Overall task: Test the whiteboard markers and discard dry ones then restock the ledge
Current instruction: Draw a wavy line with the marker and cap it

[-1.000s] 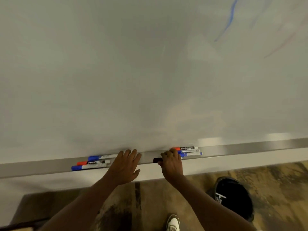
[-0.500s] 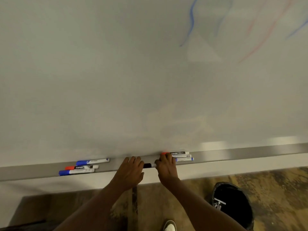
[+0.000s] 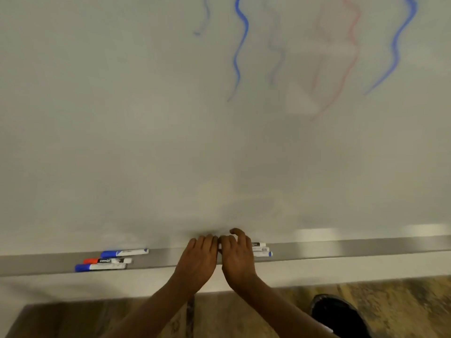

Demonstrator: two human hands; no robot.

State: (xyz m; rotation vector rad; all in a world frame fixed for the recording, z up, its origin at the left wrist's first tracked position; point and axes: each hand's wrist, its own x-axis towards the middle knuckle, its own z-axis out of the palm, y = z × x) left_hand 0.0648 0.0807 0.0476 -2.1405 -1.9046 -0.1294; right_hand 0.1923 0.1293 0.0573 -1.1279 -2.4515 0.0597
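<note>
My two hands meet over the grey ledge (image 3: 341, 250) below the whiteboard (image 3: 146, 118). My right hand (image 3: 238, 258) grips a black-capped marker (image 3: 220, 246); only a sliver of its white barrel shows between the hands. My left hand (image 3: 197, 262) curls its fingers over the cap end, hiding the cap. On the ledge to the left lie a blue marker (image 3: 124, 252), a red marker (image 3: 107, 260) and another blue marker (image 3: 100, 267). Three more markers (image 3: 262, 250) poke out from behind my right hand.
Blue squiggles (image 3: 240, 45) and faint red squiggles (image 3: 341, 69) mark the upper board. A black bin (image 3: 339, 315) stands on the patterned floor at lower right. The ledge runs on to the right edge of the view.
My left hand has slid right along the ledge and closed over the marker's black cap, meeting my right hand. The view has tilted up, showing more squiggles.
</note>
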